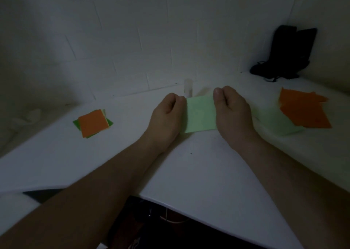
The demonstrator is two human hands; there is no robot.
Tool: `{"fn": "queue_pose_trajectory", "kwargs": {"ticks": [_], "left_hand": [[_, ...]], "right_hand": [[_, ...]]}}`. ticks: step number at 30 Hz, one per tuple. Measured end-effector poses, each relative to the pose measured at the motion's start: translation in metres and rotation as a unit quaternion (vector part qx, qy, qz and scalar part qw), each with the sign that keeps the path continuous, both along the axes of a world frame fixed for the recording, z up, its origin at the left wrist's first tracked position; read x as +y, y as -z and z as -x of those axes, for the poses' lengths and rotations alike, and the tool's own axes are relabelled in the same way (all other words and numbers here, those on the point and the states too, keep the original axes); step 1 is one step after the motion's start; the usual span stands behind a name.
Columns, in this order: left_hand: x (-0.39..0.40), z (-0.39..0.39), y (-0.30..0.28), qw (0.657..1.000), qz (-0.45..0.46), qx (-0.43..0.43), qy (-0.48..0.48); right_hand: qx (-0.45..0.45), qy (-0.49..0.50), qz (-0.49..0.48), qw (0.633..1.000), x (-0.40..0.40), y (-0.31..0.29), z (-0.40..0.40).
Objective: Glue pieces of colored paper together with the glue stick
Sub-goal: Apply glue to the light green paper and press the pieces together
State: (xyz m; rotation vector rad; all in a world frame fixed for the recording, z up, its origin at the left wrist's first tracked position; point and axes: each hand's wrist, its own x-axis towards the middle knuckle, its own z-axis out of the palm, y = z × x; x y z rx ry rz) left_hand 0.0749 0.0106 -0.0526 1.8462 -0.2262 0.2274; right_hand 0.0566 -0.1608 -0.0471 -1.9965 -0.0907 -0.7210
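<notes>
1. Work surface: a white table [198, 173] set against a white tiled wall [132, 40]; the lighting is dim.
2. Light green paper sheet [201, 114]: lies at the centre of the view, slightly toward 12 o'clock, held between both hands. Its near edge appears to rest on the table.
3. Left hand [166, 114]: at 9 o'clock of the green sheet, fingers curled, thumb and fingertips pinching the sheet's left edge near its far corner.
4. Right hand [232, 108]: at 3 o'clock of the green sheet, fingers curled over the sheet's right edge, gripping it. The thumb tip shows at the far corner.
5. Glue stick [188, 88]: a pale, translucent cylinder standing upright at 12 o'clock of the green sheet, just beyond it, close to the wall. Neither hand touches it.
6. Stack of paper squares [93, 122]: at 9 o'clock, well apart from the left hand. An orange square lies on top, with bright green and pale edges showing beneath.
7. Loose orange paper sheets [305, 110]: at 3 o'clock, beyond the right hand, overlapping one another.
8. Second light green sheet [274, 121]: flat on the table between the right hand and the orange sheets, partly covered by them.
9. Black bag [287, 55]: at 2 o'clock, in the far corner against the wall; its details are too dark to tell.
</notes>
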Motion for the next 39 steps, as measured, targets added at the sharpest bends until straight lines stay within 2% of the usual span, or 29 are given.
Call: {"fn": "queue_pose_trajectory", "kwargs": {"ticks": [2, 5, 10, 14, 17, 21, 23, 25, 27, 29, 31, 35, 39], "left_hand": [[0.000, 0.004, 0.000, 0.997, -0.045, -0.044, -0.040], [0.002, 0.005, 0.000, 0.993, -0.067, -0.077, -0.066], [0.002, 0.005, -0.003, 0.992, -0.054, -0.100, -0.062], [0.009, 0.010, -0.008, 0.994, -0.013, -0.097, -0.039], [0.022, 0.014, -0.021, 0.998, 0.000, -0.066, 0.020], [0.058, 0.010, -0.040, 0.989, -0.109, -0.074, 0.069], [0.075, 0.009, -0.042, 0.987, -0.123, -0.074, 0.066], [0.089, 0.011, -0.039, 0.994, -0.088, -0.049, 0.051], [0.104, 0.013, -0.037, 0.999, 0.019, 0.025, 0.041], [0.122, 0.016, -0.038, 0.980, 0.152, 0.114, 0.059], [0.139, 0.019, -0.038, 0.956, 0.236, 0.161, 0.068], [0.161, 0.022, -0.033, 0.969, 0.217, 0.116, 0.019], [0.183, 0.019, -0.030, 0.977, 0.188, 0.086, -0.044]], "right_hand": [[-0.001, 0.007, -0.013, 1.000, 0.004, 0.002, -0.001], [-0.001, 0.015, -0.026, 1.000, 0.006, 0.003, -0.001], [0.003, 0.020, -0.041, 0.999, 0.006, 0.001, -0.001], [0.066, -0.071, -0.106, 0.990, 0.003, -0.002, 0.003], [0.138, -0.158, -0.125, 0.970, -0.006, -0.012, 0.008], [0.240, -0.218, -0.035, 0.945, -0.009, -0.033, 0.012], [0.264, -0.224, 0.012, 0.938, 0.003, -0.040, 0.013], [0.264, -0.218, 0.011, 0.940, 0.022, -0.042, 0.013], [0.258, -0.194, -0.044, 0.945, 0.042, -0.041, 0.009], [0.244, -0.173, -0.124, 0.946, 0.062, -0.040, 0.003], [0.228, -0.166, -0.189, 0.941, 0.083, -0.038, -0.004], [0.235, -0.184, -0.268, 0.916, 0.127, -0.033, -0.017], [0.233, -0.172, -0.216, 0.933, 0.162, -0.030, -0.028]]}}
